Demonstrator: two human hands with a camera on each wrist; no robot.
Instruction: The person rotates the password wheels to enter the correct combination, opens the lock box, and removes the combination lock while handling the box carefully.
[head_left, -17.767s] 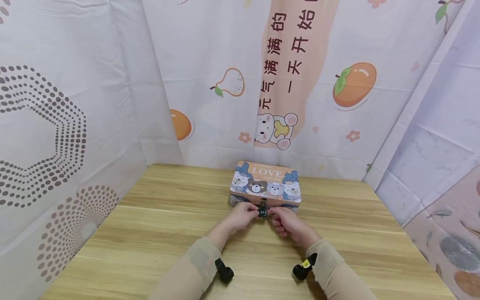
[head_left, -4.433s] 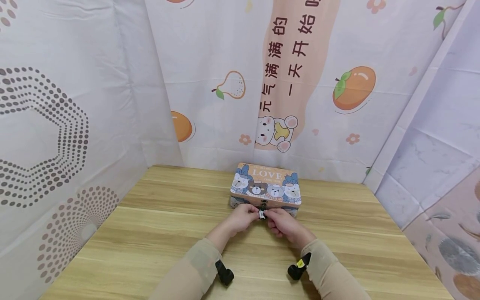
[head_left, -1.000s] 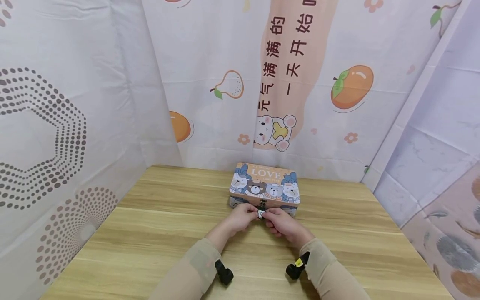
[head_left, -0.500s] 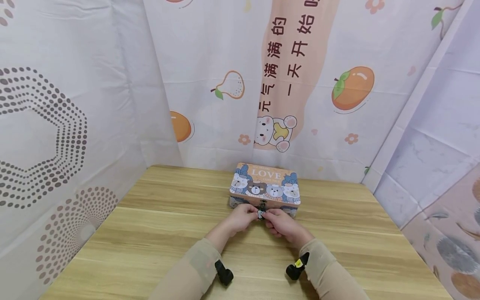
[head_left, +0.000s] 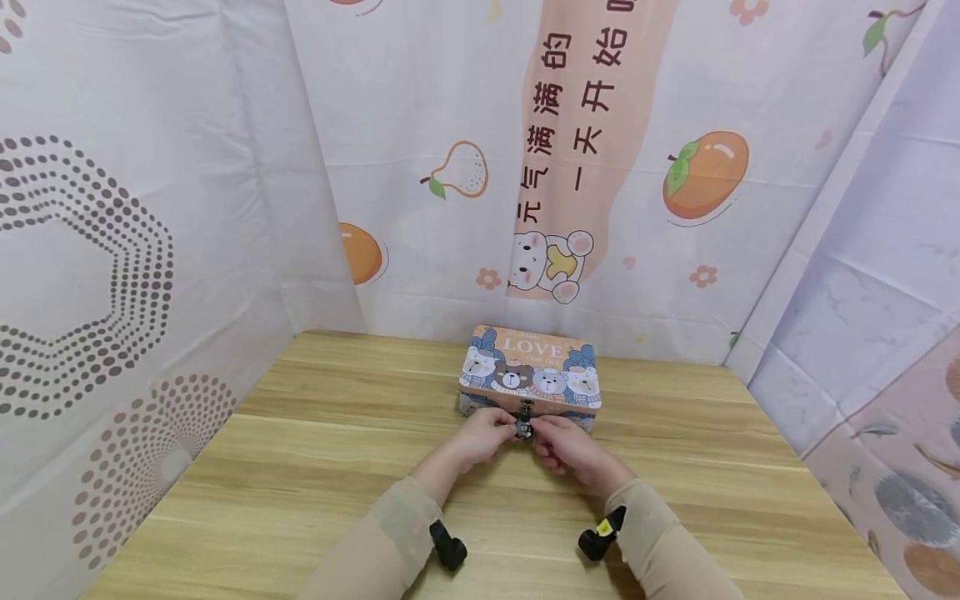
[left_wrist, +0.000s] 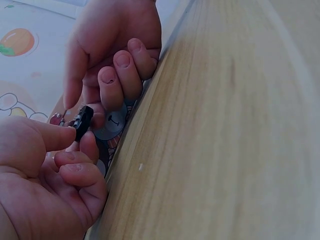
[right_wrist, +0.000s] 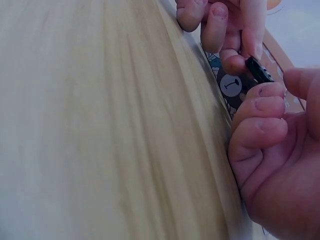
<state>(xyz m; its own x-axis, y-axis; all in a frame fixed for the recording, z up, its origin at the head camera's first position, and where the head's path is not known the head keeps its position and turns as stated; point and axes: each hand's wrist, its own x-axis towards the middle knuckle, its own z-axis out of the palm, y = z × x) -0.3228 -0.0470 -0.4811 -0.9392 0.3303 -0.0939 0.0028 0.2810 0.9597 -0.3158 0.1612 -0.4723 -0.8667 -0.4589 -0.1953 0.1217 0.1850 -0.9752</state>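
A tin box (head_left: 529, 367) with a bear print and the word LOVE stands with its lid down. At its front clasp (head_left: 527, 407) is a small black combination padlock (head_left: 523, 429). My left hand (head_left: 480, 435) pinches the padlock's left side between thumb and index finger; in the right wrist view the padlock (right_wrist: 258, 70) sticks out between those fingertips. My right hand (head_left: 572, 450) is at its right side with fingers curled. In the left wrist view the right hand's thumb (left_wrist: 74, 82) stands a little off the padlock (left_wrist: 85, 119). I cannot tell whether this hand grips it.
The box stands on a wood-grain table (head_left: 360, 417), near its back edge. A white curtain (head_left: 405, 150) with fruit prints hangs right behind it, and patterned sheets close off both sides. Black wrist cameras are strapped to both sleeves.
The right hand has drawn back slightly to the right, uncovering more of the padlock. The padlock's face looked white a second ago and looks darker now. Box and left hand stay put.
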